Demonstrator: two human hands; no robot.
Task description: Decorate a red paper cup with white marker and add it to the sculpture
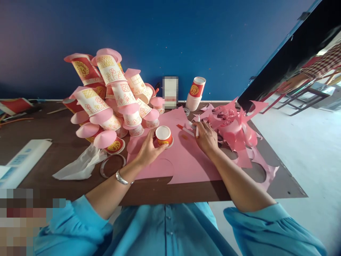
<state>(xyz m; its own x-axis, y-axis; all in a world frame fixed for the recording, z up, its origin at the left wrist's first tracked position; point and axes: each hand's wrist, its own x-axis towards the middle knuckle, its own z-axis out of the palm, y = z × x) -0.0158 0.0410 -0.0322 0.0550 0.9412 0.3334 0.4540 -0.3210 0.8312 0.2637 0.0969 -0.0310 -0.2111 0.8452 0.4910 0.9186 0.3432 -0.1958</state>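
My left hand (149, 151) is wrapped round a red paper cup (163, 137) with a gold print, its white inside facing up. The cup stands over a sheet of pink paper (194, 165). My right hand (205, 137) is closed on a white marker (197, 127), held nearly upright. Close to its fingers, a marker with an orange-red end (185, 130) lies slanted on the pink paper. A curved cut edge shows in the paper below my left hand.
Decorated paper cups with pink paper tops (121, 92) are piled at the left. Stacked cups (195, 93) stand at the back, and pink scraps (237, 126) heap at the right. A tape roll (113, 165) and a crumpled white bag (81, 165) lie left. Another person's arm (317, 67) shows far right.
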